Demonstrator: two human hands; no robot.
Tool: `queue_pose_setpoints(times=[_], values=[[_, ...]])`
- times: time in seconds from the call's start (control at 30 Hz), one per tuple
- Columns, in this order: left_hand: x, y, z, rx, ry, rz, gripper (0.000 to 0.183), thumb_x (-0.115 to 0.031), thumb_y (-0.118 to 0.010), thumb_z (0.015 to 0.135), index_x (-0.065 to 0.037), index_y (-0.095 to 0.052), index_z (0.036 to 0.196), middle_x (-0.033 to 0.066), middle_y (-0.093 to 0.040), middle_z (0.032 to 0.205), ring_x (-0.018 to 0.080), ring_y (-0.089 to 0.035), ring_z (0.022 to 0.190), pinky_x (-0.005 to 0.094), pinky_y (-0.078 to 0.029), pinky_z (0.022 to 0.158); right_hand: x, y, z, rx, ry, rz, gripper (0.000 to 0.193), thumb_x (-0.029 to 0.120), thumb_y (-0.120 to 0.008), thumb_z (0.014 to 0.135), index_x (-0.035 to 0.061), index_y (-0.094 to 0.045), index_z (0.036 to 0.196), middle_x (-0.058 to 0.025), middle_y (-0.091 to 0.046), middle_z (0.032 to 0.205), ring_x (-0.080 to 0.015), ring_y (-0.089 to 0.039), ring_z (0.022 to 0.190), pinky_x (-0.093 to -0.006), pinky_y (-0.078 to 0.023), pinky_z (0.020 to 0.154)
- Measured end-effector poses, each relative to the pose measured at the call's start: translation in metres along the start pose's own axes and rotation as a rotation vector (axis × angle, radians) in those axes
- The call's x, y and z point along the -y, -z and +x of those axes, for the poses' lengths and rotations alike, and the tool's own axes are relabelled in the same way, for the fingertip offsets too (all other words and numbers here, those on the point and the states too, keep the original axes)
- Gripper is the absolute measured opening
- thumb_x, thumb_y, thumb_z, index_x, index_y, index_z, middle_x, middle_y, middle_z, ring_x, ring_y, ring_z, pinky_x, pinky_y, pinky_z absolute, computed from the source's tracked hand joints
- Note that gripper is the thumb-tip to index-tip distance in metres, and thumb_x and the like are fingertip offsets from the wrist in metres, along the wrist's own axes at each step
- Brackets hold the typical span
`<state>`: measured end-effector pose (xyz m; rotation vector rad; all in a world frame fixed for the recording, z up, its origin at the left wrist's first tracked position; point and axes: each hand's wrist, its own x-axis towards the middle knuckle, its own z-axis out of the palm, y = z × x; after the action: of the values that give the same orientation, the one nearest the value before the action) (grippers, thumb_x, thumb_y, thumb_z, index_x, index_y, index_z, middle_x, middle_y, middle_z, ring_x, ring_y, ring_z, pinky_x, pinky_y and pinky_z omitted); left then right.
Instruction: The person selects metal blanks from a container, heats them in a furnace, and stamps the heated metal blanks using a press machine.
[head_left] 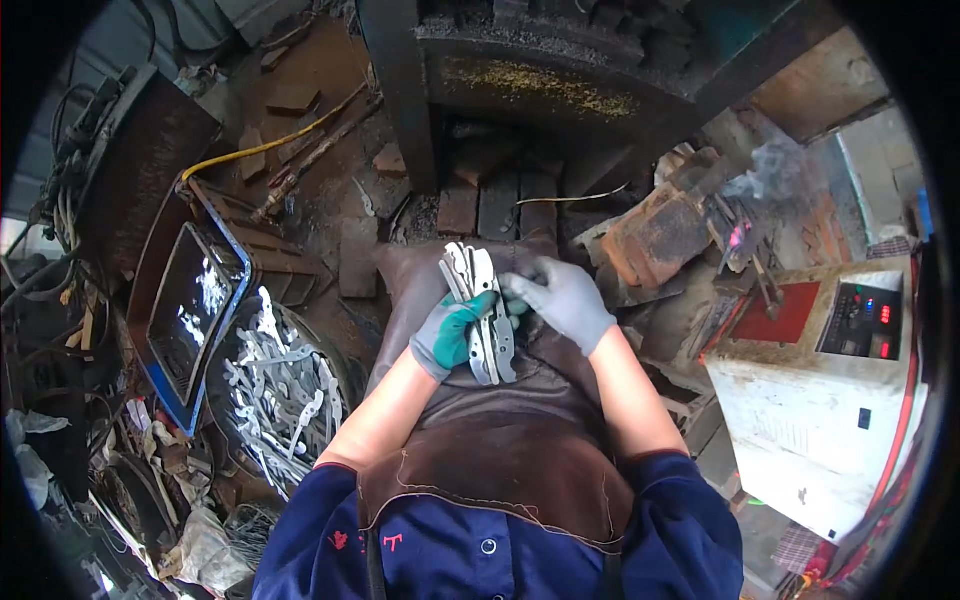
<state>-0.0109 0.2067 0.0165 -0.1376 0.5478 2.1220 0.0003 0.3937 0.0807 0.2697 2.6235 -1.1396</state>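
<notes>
My left hand (pixel 448 335), in a grey glove with a green palm, is closed round a bundle of flat silvery metal pieces (pixel 487 345) with notched edges and small holes. The bundle stands nearly upright above my lap, its ends fanned slightly at the top. At its right side is my right hand (pixel 565 303), gloved in the same way, with thumb and bent fingers closed on the edge of the pieces. The bundle partly hides those fingertips. Beneath both hands a brown leather apron (pixel 490 430) covers my lap.
To the left, a round basket (pixel 345 375) holds many similar metal pieces, beside a blue-edged metal tray (pixel 170 345). A white machine (pixel 790 420) with a lit panel stands right. Smoke (pixel 775 170) rises near a glowing pink spot (pixel 739 234) by bricks. A dark metal frame (pixel 405 100) stands ahead.
</notes>
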Motion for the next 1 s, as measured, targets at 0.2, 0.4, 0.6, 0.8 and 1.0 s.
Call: queue_pose_setpoints(times=[0.2, 0.4, 0.6, 0.8, 1.0], values=[[0.001, -0.005, -0.022, 0.130, 0.204, 0.160, 0.046, -0.026, -0.064, 0.085, 0.004, -0.054, 0.118, 0.0216, -0.064, 0.105, 0.0299, -0.066, 0.093, 0.0388, -0.055, 0.081, -0.002, -0.007, -0.007, 0.160, 0.249, 0.190, 0.033, 0.024, -0.072, 0.077, 0.0000, -0.067, 0.098, -0.0153, -0.069, 0.090, -0.0173, -0.064, 0.079, -0.0328, -0.049, 0.075], [0.022, 0.001, -0.024, -0.143, 0.195, 0.238, 0.025, -0.013, -0.055, 0.092, 0.001, -0.058, 0.112, 0.0150, -0.066, 0.098, 0.0271, -0.067, 0.087, 0.0401, -0.056, 0.077, -0.022, -0.010, -0.036, 0.166, 0.052, 0.430, 0.032, 0.024, -0.072, 0.078, 0.0000, -0.068, 0.098, -0.0099, -0.069, 0.081, -0.0150, -0.063, 0.074, -0.0302, -0.049, 0.072], [0.010, -0.001, -0.023, -0.212, 0.141, 0.140, 0.022, -0.016, -0.054, 0.093, -0.001, -0.058, 0.109, 0.0124, -0.066, 0.094, 0.0232, -0.067, 0.074, 0.0327, -0.057, 0.065, -0.045, 0.042, -0.066, -0.059, -0.194, 0.901, 0.024, 0.027, -0.068, 0.083, 0.0030, -0.067, 0.084, -0.0024, -0.061, 0.066, -0.0080, -0.056, 0.058, -0.0213, -0.041, 0.047], [-0.005, -0.008, -0.005, -0.309, 0.127, 0.131, 0.023, -0.021, -0.052, 0.095, 0.000, -0.060, 0.104, 0.0096, -0.066, 0.088, 0.0219, -0.065, 0.074, 0.0328, -0.055, 0.064, -0.097, 0.066, -0.079, -0.524, -0.075, 1.444, 0.023, 0.023, -0.063, 0.088, 0.0045, -0.060, 0.103, -0.0013, -0.061, 0.080, -0.0091, -0.057, 0.065, -0.0221, -0.045, 0.054], [0.002, 0.010, 0.006, -0.236, 0.156, 0.115, 0.022, -0.020, -0.053, 0.094, -0.001, -0.059, 0.103, 0.0093, -0.065, 0.088, 0.0214, -0.063, 0.071, 0.0322, -0.055, 0.061, -0.147, 0.053, -0.062, -0.795, 0.016, 1.638, 0.020, 0.020, -0.056, 0.094, 0.0071, -0.060, 0.108, -0.0001, -0.059, 0.082, -0.0087, -0.054, 0.067, -0.0194, -0.045, 0.057]])
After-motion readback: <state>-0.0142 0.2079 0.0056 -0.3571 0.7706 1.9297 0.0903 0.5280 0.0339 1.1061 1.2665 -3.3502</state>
